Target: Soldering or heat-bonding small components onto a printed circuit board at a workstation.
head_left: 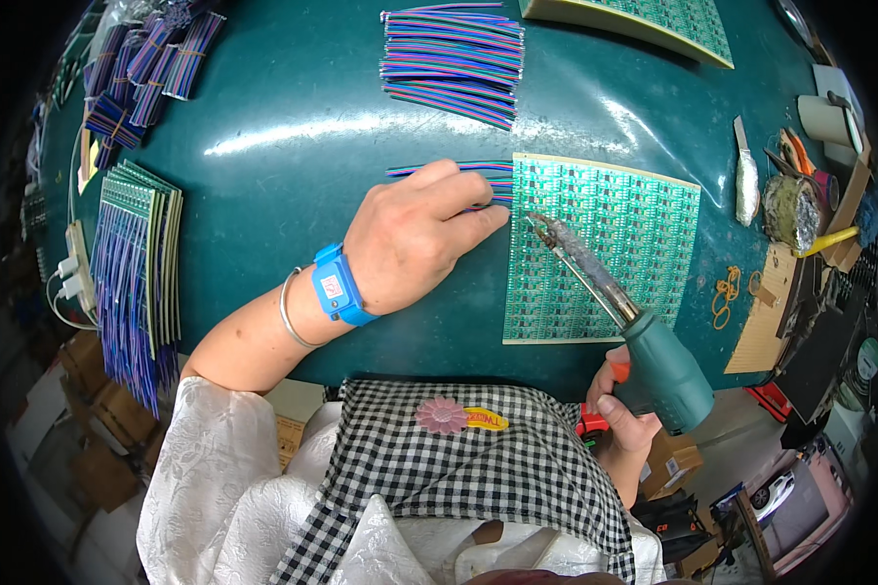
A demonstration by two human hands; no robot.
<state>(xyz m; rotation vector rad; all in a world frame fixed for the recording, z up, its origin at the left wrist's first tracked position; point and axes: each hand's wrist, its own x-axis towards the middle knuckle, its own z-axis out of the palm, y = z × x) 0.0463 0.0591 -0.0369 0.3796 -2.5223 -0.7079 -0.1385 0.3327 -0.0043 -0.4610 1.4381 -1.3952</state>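
Note:
A green circuit board panel (pixel 605 263) of many small repeated boards lies flat on the green mat. Short multicoloured wire strips (pixel 449 169) reach its left edge near the top. My left hand (pixel 410 224), wearing a blue wrist strap (pixel 337 285), is closed at that edge, thumb and forefinger pinching a wire strip whose end is partly hidden by the fingers. In my right hand (pixel 626 424) is a green soldering gun (pixel 665 370), gripped by its handle. Its tip, with a thin feed tube alongside, points at the panel just right of my left fingertips.
Loose wire strips (pixel 449 68) lie at the back, beside stacked panels (pixel 644 24). On the left are tied wire bundles (pixel 146 73) and wired boards (pixel 132 253). A wrapped-handle knife (pixel 746 180), rubber bands (pixel 722 297) and a foil-wrapped tin (pixel 792 214) are at right.

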